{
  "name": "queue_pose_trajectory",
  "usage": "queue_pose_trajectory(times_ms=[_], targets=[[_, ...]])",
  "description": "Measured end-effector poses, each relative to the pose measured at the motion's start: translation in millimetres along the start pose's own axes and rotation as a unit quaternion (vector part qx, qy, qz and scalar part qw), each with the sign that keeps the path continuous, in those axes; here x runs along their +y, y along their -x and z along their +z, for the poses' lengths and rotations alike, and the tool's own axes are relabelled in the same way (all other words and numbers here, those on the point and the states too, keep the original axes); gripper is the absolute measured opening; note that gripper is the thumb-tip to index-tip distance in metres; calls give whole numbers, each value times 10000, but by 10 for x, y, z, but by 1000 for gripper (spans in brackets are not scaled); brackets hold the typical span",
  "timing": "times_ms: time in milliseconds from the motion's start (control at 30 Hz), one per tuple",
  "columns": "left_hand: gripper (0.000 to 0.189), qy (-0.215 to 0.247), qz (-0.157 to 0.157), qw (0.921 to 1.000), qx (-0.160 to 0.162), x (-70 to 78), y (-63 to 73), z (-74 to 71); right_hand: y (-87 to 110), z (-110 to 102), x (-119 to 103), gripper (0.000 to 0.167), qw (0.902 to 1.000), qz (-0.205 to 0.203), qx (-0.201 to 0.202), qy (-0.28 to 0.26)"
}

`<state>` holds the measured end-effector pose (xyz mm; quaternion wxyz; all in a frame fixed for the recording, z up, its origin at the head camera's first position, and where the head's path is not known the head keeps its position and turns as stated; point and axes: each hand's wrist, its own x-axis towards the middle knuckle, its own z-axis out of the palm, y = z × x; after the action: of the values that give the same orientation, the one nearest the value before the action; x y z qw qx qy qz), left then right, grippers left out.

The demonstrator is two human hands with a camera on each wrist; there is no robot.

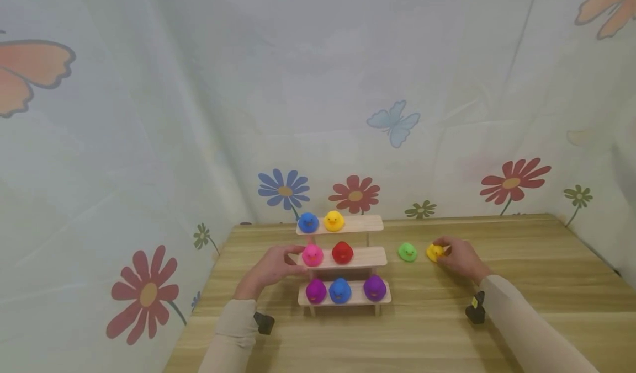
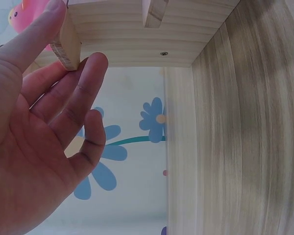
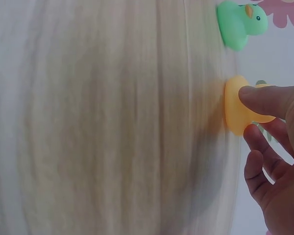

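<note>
Yellow duck sits on the wooden worktop to the right of the stepped rack, just beside a green duck. The right hand pinches it — fingers curled over its smooth, rounded rubbery body. The left hand grips the rack's middle shelf edge beside the pink duck, likely to steady the light plank frame — thumb above, fingers below. Other glossy ducks stand on the three tiers.
</note>
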<state>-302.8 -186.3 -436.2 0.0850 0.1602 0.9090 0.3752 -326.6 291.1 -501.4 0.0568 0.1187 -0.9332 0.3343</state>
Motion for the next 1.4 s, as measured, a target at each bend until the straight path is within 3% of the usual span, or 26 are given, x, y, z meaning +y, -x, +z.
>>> queue_pose_trajectory(times_ms=[667,933,1200,1400], targets=[[56,20,36,10000,20,47,21,9,39,-39,84,39,9998,13,213,38],[57,3,-2,10000,34,38,12,6,70,-67,48,43,9996,254,56,102],[58,34,36,10000,41,31,14,1,162,-106,-97,41,9995,138,42,279],[59,44,43,10000,36,36,19,-6,242,-108,-217,41,9976,-170,331,583]])
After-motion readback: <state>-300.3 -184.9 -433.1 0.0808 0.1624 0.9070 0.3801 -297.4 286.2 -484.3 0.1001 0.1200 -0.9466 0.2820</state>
